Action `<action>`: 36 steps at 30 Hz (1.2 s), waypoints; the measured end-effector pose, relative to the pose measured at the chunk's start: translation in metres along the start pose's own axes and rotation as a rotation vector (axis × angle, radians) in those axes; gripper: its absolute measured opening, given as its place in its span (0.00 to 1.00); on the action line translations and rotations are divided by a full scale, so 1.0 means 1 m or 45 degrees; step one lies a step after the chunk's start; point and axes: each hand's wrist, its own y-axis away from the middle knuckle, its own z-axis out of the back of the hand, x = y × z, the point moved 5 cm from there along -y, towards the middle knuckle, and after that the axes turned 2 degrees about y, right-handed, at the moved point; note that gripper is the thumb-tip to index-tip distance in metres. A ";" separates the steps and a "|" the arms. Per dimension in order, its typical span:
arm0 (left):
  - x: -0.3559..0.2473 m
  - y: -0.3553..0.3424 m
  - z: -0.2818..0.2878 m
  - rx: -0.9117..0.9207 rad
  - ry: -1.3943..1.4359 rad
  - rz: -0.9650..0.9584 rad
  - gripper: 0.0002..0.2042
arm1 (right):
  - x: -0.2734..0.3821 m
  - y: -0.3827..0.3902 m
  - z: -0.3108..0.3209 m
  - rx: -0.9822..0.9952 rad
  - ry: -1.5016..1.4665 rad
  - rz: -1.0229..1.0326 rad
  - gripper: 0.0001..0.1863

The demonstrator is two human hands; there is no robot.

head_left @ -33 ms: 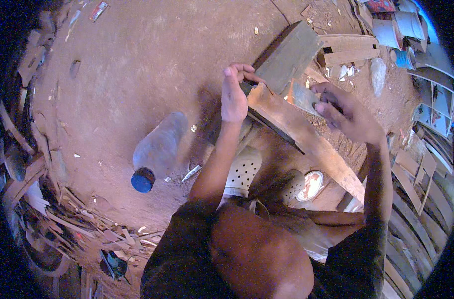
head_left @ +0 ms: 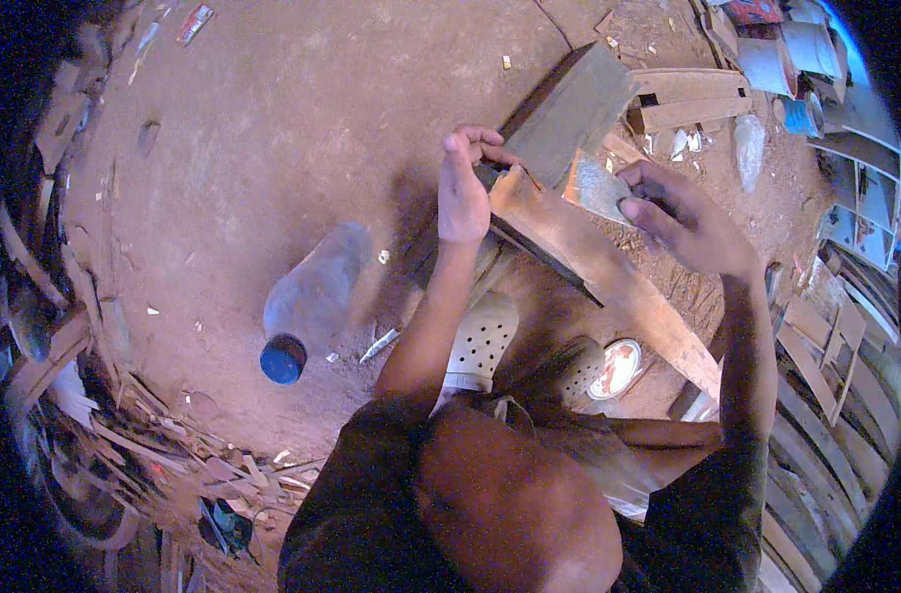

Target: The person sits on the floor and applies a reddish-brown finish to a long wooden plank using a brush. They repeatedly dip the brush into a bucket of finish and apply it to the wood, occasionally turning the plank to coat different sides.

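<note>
A long curved piece of wood (head_left: pixel 618 267), pale brown and tapering, slants from the upper middle toward my right forearm. My left hand (head_left: pixel 463 198) is closed at its upper end, with the fingers bent over the tip. Between the fingers and thumb of my right hand (head_left: pixel 686 219) is a flat grey scraper blade (head_left: pixel 599 188) with orange-tan along its far edge. The blade is above and right of the wood; whether it touches the wood is hard to tell. Just beyond lies a thick grey-green wooden block (head_left: pixel 572 114), near my left fingertips.
A large clear bottle with a blue cap (head_left: pixel 284 358) lies left of my left forearm. A round white lid (head_left: pixel 615 369) sits beside my perforated shoe (head_left: pixel 483 341). Notched boards (head_left: pixel 693 99) lie beyond the block. Wood scraps (head_left: pixel 223 474) and stacked strips (head_left: pixel 826 494) line both sides.
The scraper blade has tilted and moved slightly up and left with my right hand, and its face looks brighter. My left hand and the wood stay almost where they were.
</note>
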 end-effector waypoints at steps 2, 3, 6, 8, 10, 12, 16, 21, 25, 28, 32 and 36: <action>-0.003 -0.003 -0.001 -0.002 0.004 -0.002 0.36 | -0.014 -0.019 0.003 0.126 -0.027 0.071 0.14; 0.001 -0.003 0.000 -0.006 0.035 0.006 0.36 | -0.021 -0.027 0.004 0.091 -0.099 0.077 0.14; -0.003 -0.001 -0.002 0.023 0.074 0.036 0.35 | -0.033 -0.048 0.004 0.001 -0.157 0.117 0.14; -0.004 -0.002 -0.003 0.056 0.074 0.050 0.35 | -0.037 -0.060 0.006 -0.074 0.025 0.189 0.13; -0.001 -0.001 0.001 0.026 0.029 0.028 0.35 | -0.026 -0.067 0.000 -0.205 0.432 0.308 0.17; 0.000 0.000 0.002 0.002 0.005 0.016 0.35 | -0.018 -0.071 -0.007 -0.331 0.782 0.462 0.20; -0.007 0.001 -0.001 -0.045 -0.032 0.033 0.36 | -0.011 -0.084 -0.006 -0.272 0.839 0.392 0.26; -0.004 0.001 0.000 -0.084 -0.047 0.032 0.35 | -0.004 -0.095 -0.009 -0.192 0.976 0.443 0.31; -0.004 0.001 0.000 -0.113 -0.091 0.039 0.35 | -0.001 -0.099 -0.006 -0.202 1.093 0.422 0.31; -0.002 0.001 0.000 -0.120 -0.079 0.049 0.35 | 0.005 -0.096 0.000 -0.309 1.219 0.442 0.31; 0.000 -0.001 -0.002 -0.089 0.056 0.024 0.35 | -0.004 -0.080 0.021 -0.603 1.260 0.415 0.26; -0.001 0.001 -0.001 -0.092 -0.027 0.040 0.35 | 0.006 -0.052 0.024 -0.627 0.796 0.068 0.19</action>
